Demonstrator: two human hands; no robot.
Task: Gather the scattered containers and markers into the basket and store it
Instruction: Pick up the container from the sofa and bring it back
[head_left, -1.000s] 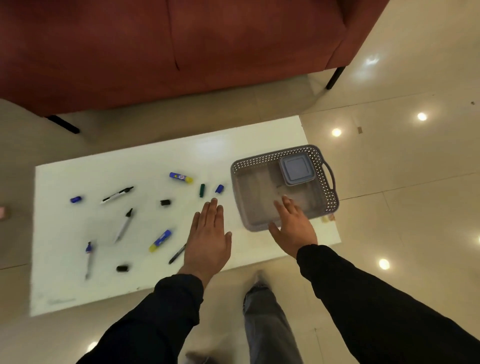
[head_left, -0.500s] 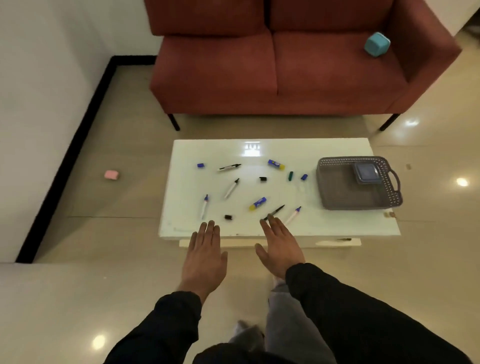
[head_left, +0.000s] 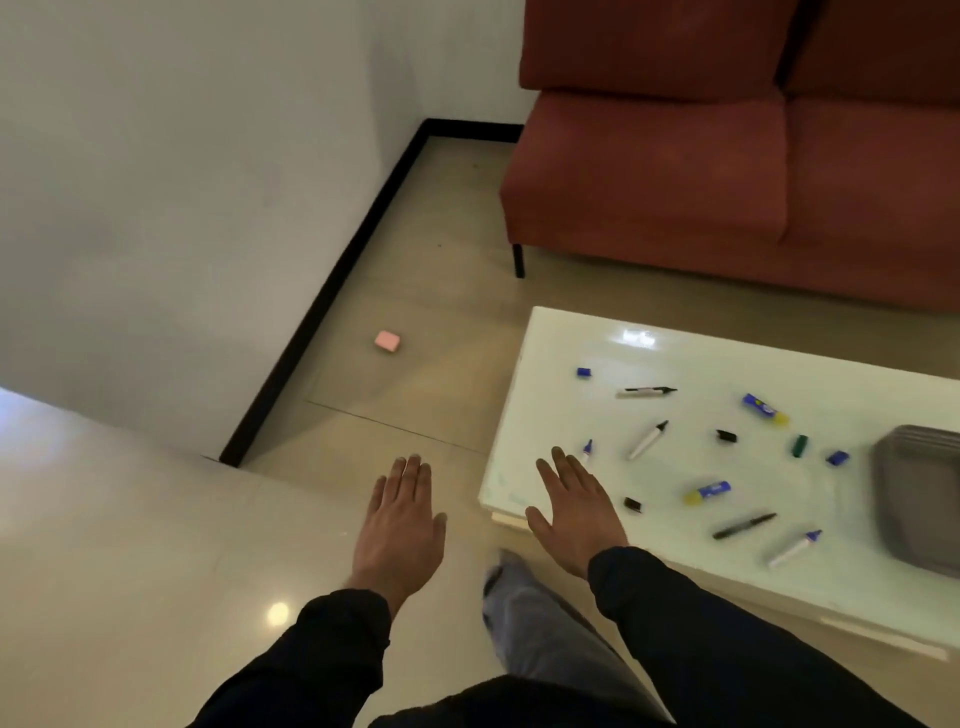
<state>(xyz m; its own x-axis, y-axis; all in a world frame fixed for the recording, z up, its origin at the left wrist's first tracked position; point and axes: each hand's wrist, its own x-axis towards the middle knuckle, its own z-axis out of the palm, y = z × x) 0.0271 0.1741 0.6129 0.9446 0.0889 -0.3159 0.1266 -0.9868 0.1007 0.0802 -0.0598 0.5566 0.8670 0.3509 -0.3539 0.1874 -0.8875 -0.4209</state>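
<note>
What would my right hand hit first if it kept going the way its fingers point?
Probably the small blue-tipped white marker lying on the glossy white table, just beyond the open right hand's fingertips. The hand's height above the tabletop is unclear.

Red sofa (head_left: 727, 171) at top right, two seat cushions, thin black leg (head_left: 518, 261) at front left corner. White glossy counter (head_left: 561, 338) in front of sofa, lamp glare on far edge, near corner pointing to lower left. Beige tiled floor (head_left: 130, 545), shiny, bright light spot at lower left. White wall (head_left: 156, 182) at left, black baseboard (head_left: 332, 291) running along its foot into corner. Wall corner juts out at left.
</note>
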